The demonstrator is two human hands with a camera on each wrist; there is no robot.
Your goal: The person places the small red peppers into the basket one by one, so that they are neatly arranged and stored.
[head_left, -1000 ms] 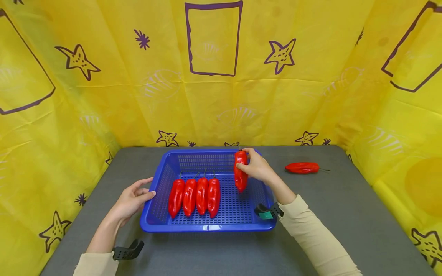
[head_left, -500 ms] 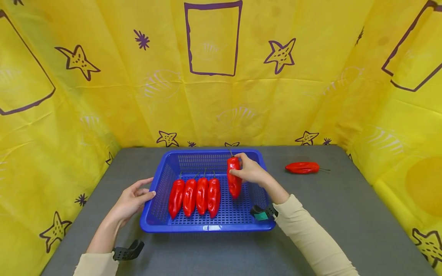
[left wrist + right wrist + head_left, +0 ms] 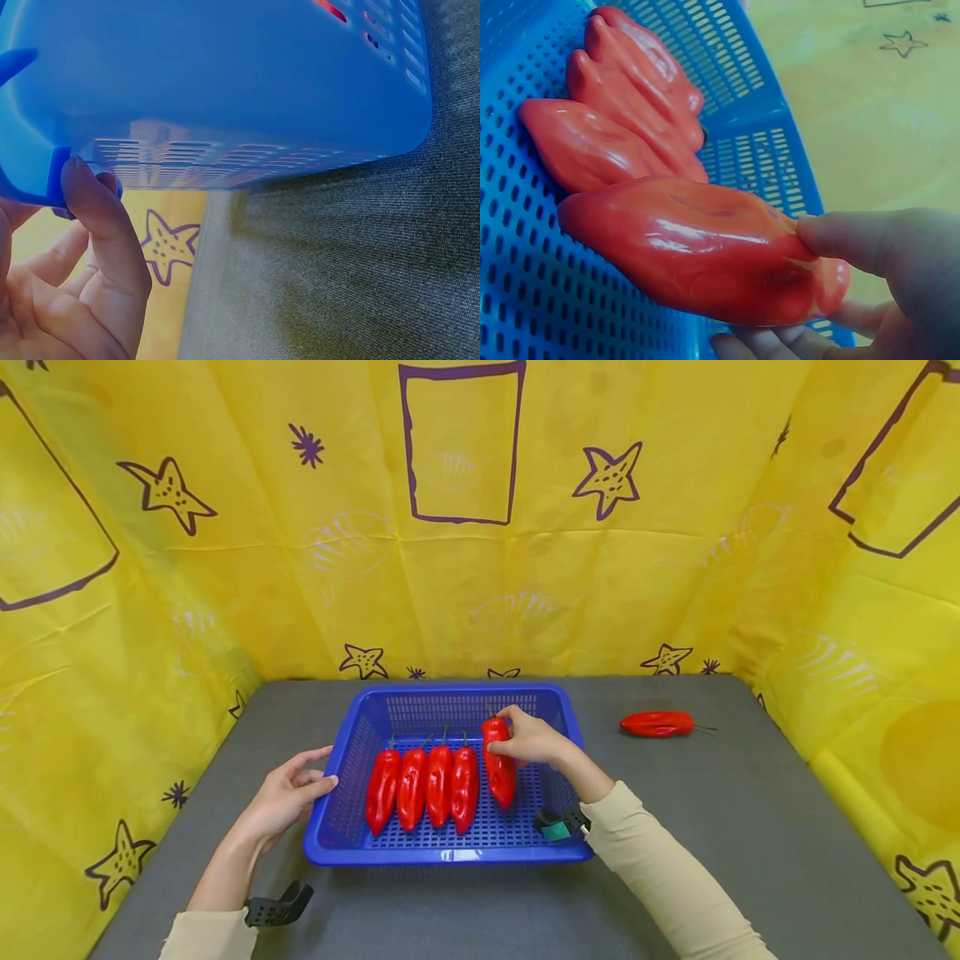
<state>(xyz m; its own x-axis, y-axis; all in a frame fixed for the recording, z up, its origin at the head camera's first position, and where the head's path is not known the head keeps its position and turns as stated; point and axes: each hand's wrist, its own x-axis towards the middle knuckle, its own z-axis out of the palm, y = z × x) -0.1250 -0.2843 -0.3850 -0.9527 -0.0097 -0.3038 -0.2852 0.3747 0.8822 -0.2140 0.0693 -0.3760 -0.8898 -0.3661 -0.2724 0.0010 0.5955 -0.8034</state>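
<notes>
A red chili pepper (image 3: 498,768) is pinched near its stem end by my right hand (image 3: 534,739), inside the blue plastic basket (image 3: 450,856). It slants beside the rightmost of several red peppers (image 3: 465,789) lying in a row, stems toward the back. In the right wrist view the held pepper (image 3: 697,247) is between thumb and fingers; whether its tip touches the basket floor I cannot tell. My left hand (image 3: 281,797) grips the basket's left rim, and the left wrist view has a fingertip (image 3: 79,176) against that rim.
Another red pepper (image 3: 656,724) lies on the grey table (image 3: 712,827) right of the basket, stem pointing right. A yellow patterned cloth (image 3: 465,610) stands as a wall behind and at both sides.
My right hand has moved left and toward the front with the pepper, from the basket's right back part to beside the row. The left hand and basket have stayed still.
</notes>
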